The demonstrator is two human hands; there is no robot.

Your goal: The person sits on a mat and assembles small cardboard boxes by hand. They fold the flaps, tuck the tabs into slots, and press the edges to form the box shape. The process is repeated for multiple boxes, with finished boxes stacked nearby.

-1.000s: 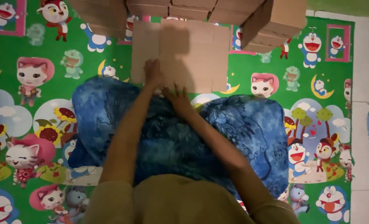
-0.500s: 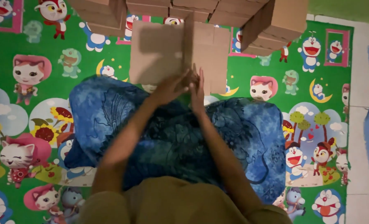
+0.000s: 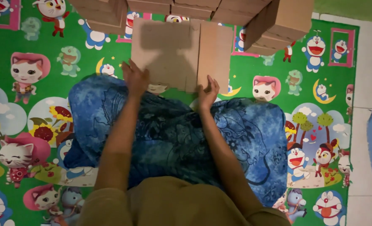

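The flat cardboard sheet (image 3: 181,52) lies unfolded on the green cartoon play mat (image 3: 47,109), just beyond my knees. My left hand (image 3: 135,77) rests on its near left edge, fingers spread and flat, gripping nothing. My right hand (image 3: 207,93) touches the near right corner of the sheet, also open with no grip closed on it. Stacked cardboard boxes (image 3: 278,21) stand along the far side. A blue patterned cloth (image 3: 173,138) covers my lap.

The person wears an olive-brown short-sleeved top (image 3: 173,205) and a blue patterned wrap (image 3: 173,134) over the legs.
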